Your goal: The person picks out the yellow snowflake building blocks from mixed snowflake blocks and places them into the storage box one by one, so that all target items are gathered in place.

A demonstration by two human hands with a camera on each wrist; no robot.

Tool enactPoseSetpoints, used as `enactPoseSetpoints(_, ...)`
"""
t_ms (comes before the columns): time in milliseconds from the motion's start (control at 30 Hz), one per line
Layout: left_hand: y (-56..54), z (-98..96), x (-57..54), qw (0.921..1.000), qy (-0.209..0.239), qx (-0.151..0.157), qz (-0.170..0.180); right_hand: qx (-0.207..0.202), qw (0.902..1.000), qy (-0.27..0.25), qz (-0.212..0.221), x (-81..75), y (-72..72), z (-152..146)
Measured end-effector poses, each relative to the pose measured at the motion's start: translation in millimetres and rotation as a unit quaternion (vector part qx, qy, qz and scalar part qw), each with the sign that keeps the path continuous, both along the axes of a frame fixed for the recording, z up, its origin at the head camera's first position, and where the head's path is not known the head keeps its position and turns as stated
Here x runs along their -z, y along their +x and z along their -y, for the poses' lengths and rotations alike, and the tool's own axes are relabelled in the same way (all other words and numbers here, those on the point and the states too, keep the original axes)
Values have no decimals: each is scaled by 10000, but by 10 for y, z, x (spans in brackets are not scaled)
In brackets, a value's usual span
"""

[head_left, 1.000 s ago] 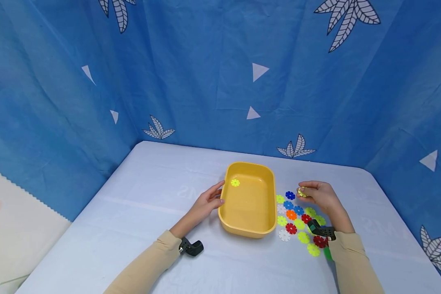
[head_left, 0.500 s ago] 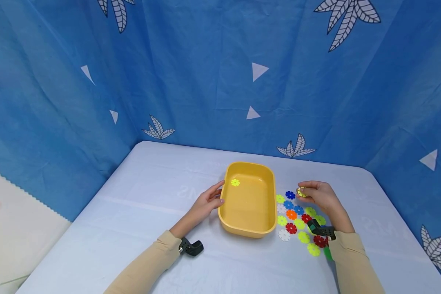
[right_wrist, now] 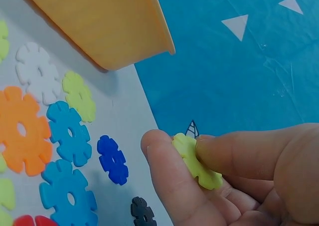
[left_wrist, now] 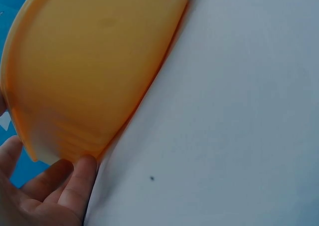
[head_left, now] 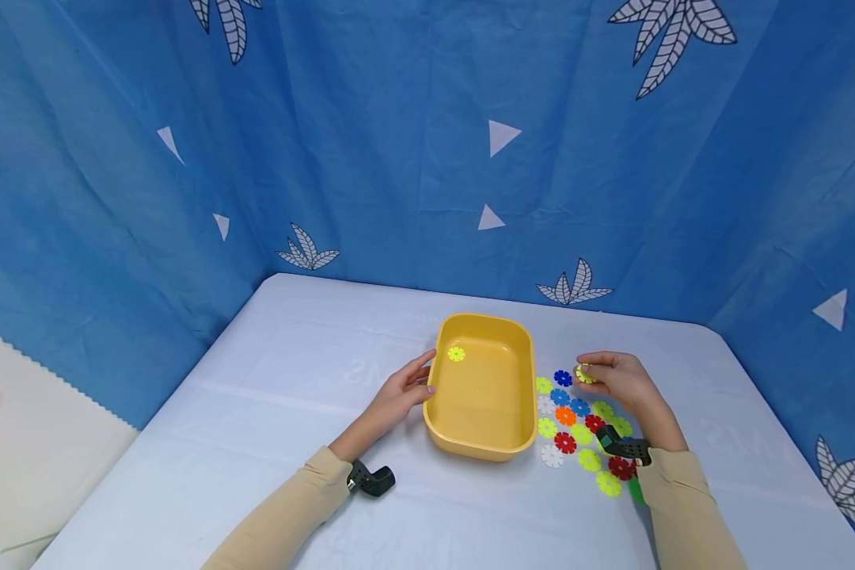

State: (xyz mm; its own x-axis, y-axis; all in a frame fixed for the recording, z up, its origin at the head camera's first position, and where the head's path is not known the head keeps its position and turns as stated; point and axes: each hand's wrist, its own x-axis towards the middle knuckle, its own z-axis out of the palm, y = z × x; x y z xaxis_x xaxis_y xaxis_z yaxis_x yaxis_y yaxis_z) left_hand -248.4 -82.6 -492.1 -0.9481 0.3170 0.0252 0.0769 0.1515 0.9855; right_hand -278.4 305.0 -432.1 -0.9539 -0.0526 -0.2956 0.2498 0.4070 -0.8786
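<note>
Toward the far right corner of the worktop (head_left: 313, 348): right hand (head_left: 621, 380), thumb and fingers pinching a yellow disc (right_wrist: 187, 153), which is held tilted and apparently off the surface; hardly anything has changed here over the last second.
Meaning for the work: judged a pause in handling, with one disc in the grip, one in the tub (head_left: 480, 400) and the others lying outside it.
Left wall of the tub: left hand (head_left: 399, 389), fingers loosely extended, their tips touching the wall and rim without closing round it; probably a steadying touch.
Inside the tub: one yellow disc (head_left: 456, 354), lying near the far left corner.
Right wall of the tub: loose discs, spread from just beside the wall toward the worktop's right edge; the dark blue disc (head_left: 563, 378) lies nearest the right hand in the head view, the orange disc (head_left: 565, 416) among the others; a black disc (right_wrist: 142, 213) shows in the right wrist view only.
Under the right sleeve (head_left: 684, 499): a green piece (head_left: 636, 491), partly hidden, its full outline unclear.
Against the earlier frames: tub, left hand and loose discs match in place; the pinched disc may have turned slightly, too little to be certain.
</note>
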Motion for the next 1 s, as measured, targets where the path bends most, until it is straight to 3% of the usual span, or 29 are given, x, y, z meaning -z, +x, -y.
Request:
enactPoseSetpoints(433, 12, 8, 20, 10000, 60, 14, 25, -358, 9992, -53, -178, -44, -56, 141)
enactPoseSetpoints(833, -2, 0, 31, 10000, 64, -14, 21, -781, 9957, 325, -369, -510, -274, 623)
enactPoseSetpoints(1000, -3, 4, 34, 10000, 96, 7, 14, -1040, 9935, 349, -302, -582, -366, 842)
